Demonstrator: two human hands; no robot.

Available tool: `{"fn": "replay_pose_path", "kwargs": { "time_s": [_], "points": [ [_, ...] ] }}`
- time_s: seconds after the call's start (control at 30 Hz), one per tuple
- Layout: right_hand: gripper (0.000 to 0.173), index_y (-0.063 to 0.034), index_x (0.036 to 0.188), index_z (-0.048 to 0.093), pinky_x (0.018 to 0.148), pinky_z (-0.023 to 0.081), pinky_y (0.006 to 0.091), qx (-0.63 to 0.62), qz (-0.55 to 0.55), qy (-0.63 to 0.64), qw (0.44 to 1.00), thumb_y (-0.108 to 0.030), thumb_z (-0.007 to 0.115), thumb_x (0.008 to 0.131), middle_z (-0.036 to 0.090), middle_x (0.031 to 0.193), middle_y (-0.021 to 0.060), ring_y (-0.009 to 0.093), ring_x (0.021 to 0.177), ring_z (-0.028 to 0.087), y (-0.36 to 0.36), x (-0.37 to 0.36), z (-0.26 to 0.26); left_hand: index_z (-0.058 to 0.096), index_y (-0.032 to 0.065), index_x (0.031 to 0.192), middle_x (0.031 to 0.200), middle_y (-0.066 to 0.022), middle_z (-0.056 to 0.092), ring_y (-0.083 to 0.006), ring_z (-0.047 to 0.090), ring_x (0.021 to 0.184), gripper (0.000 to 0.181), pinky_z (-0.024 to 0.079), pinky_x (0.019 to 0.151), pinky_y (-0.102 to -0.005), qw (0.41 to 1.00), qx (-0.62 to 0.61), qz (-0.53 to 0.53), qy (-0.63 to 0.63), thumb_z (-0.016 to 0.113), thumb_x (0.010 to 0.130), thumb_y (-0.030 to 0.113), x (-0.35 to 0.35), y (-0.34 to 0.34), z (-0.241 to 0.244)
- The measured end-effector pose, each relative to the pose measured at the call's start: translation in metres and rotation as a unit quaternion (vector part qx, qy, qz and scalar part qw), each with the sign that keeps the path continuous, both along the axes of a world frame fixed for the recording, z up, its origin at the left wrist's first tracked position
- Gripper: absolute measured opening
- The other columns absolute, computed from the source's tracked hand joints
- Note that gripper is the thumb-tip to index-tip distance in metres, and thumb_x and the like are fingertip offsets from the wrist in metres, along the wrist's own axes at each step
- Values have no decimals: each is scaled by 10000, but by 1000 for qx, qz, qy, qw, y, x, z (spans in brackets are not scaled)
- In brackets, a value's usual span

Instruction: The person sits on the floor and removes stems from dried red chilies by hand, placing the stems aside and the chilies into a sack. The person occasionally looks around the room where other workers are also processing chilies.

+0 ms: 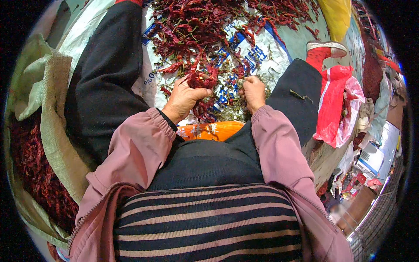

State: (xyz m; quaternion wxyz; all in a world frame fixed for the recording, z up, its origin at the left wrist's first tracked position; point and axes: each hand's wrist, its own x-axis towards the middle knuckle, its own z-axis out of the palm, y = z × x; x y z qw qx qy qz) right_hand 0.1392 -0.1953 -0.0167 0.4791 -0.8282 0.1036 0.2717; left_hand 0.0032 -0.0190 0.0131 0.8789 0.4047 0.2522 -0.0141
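My left hand is closed around a bunch of dried red chilies, some of them hanging below the thumb. To its right, my right hand has its fingers curled on pale dried chili stems. Beneath both hands, loose chilies and greenish stems lie on a white woven plastic sack with blue print. A large heap of dried red chilies spreads over the sack's far part. Between my thighs shows an orange printed bag.
An open woven sack of dried red chilies stands at the left. Beyond my right knee lies a red and white plastic bag. A yellow bag is at the upper right. One stem rests on my right trouser leg.
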Motion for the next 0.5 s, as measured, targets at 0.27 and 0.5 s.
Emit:
{"fn": "replay_pose_path", "kwargs": {
  "time_s": [0.27,0.5],
  "points": [
    [189,-37,979,489,465,433,222,233,-110,140,956,-21,464,793,560,801,63,136,648,553,6,-29,29,570,13,928,844,-27,594,-114,548,734,284,441,701,-255,999,-35,29,0,602,652,-45,2,-3,-9],
    [200,-20,907,503,529,450,223,191,44,73,978,-9,588,727,573,797,62,127,658,557,8,-65,33,561,10,945,845,-31,599,-123,558,741,300,453,706,-266,999,-24,43,20,624,654,-35,1,-8,-14]
  ]
}}
